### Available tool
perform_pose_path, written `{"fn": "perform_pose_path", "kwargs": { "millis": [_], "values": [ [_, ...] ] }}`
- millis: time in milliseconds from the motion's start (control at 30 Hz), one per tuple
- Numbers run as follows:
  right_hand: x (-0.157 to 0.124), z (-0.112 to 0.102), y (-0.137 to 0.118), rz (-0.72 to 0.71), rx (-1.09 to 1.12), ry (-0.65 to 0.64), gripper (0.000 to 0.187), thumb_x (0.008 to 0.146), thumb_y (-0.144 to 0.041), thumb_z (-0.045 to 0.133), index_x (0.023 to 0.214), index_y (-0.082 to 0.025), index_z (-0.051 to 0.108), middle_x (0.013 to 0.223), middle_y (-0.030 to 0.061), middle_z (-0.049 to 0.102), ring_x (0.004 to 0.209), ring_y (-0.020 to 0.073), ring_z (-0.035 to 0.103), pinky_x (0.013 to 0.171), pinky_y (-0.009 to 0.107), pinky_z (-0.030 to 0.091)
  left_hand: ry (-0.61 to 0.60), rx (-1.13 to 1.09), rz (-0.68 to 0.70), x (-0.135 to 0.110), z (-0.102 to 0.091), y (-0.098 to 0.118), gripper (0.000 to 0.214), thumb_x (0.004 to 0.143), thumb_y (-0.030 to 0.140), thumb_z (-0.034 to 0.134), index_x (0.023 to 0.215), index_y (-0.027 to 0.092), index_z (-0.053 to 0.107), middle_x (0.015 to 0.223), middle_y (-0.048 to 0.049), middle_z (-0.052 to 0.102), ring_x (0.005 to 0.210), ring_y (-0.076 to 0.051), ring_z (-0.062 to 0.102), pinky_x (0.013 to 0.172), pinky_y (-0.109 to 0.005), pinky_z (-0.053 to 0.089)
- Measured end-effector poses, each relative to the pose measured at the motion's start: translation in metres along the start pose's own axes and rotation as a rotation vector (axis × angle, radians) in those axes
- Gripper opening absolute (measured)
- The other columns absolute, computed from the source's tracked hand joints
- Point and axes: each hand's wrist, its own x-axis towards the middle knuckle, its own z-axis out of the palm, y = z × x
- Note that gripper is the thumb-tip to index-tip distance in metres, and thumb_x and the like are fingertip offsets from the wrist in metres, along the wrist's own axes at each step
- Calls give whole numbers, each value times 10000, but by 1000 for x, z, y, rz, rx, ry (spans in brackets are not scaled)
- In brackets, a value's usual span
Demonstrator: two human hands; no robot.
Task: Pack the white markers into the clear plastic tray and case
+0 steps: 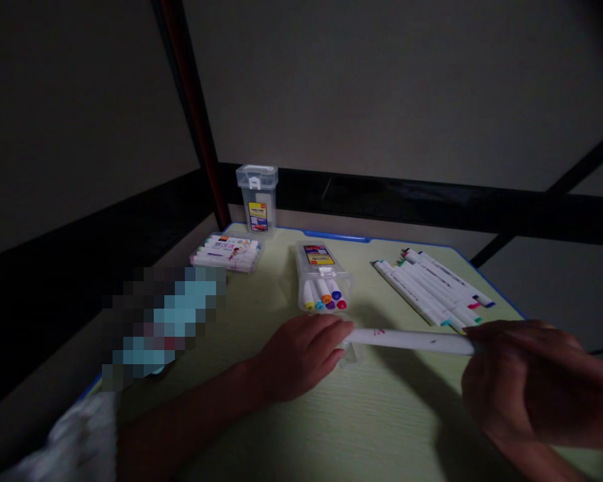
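Observation:
A white marker (412, 340) is held level above the table, stretched between my two hands. My left hand (304, 355) is closed around its left end, and my right hand (537, 381) grips the right end, so both tips are hidden. Just beyond my left hand lies a clear plastic marker box (301, 274) on its side, its open end facing me. Several markers (326, 296) with yellow, orange, blue, purple and red ends rest in it. The box's lid (350, 353) shows partly beneath my left hand.
Several loose white markers (432, 288) lie together at the right. An upright clear box (258, 201) stands at the back left corner, near a flat pack of markers (226, 253). A blurred-out light-blue object (185, 308) is at the left edge. Blue edging (336, 236) borders the table.

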Motion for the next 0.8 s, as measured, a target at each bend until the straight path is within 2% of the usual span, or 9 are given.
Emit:
{"fn": "perform_pose_path", "kwargs": {
  "millis": [33, 133, 300, 467, 667, 800],
  "values": [
    [7, 5, -8, -63, 37, 97, 219, 715, -55, 540, 817, -242, 592, 604, -24, 550, 535, 174, 574, 485, 326, 405, -1, 9, 27, 0, 0, 0, 231, 905, 186, 378, 1089, 80, 469, 958, -99, 618, 876, -160, 591, 750, -281, 516],
    [19, 15, -20, -150, 125, 117, 254, 704, -18, 524, 850, -207, 608, 609, -23, 543, 511, 149, 542, 459, 303, 372, 1, 37, 110, -1, 0, -2, 206, 913, 176, 374, 1063, 87, 483, 858, -64, 634, 746, -136, 600, 640, -251, 504],
    [17, 17, -20, -81, 175, 36, 276, 720, 8, 514, 877, -204, 595, 688, -6, 566, 559, 137, 541, 499, 305, 384, -32, 55, 242, -1, -1, -2, 215, 911, 180, 402, 1077, 75, 488, 710, -9, 607, 579, -106, 545, 514, -232, 426],
    [16, 16, -15, -159, 193, -48, 344, 728, 40, 492, 975, -186, 571, 724, 3, 566, 597, 140, 525, 514, 302, 370, -65, 84, 347, -2, 2, -2, 272, 899, 211, 442, 1135, 81, 479, 650, 24, 567, 522, -104, 500, 468, -246, 376],
    [15, 14, -13, -106, 169, -83, 289, 762, 10, 486, 955, -185, 576, 701, 1, 549, 631, 146, 517, 523, 292, 379, 10, 45, 370, -1, 1, -2, 269, 914, 229, 409, 1091, 46, 499, 637, 14, 555, 515, -102, 490, 447, -257, 348],
    [13, 12, -12, -44, 125, -163, 241, 798, -36, 473, 941, -207, 565, 715, 5, 549, 657, 155, 522, 535, 288, 389, 63, -9, 390, 1, -4, -1, 291, 934, 231, 342, 1053, 25, 510, 611, 10, 542, 498, -103, 481, 434, -256, 354]
  ]
}}
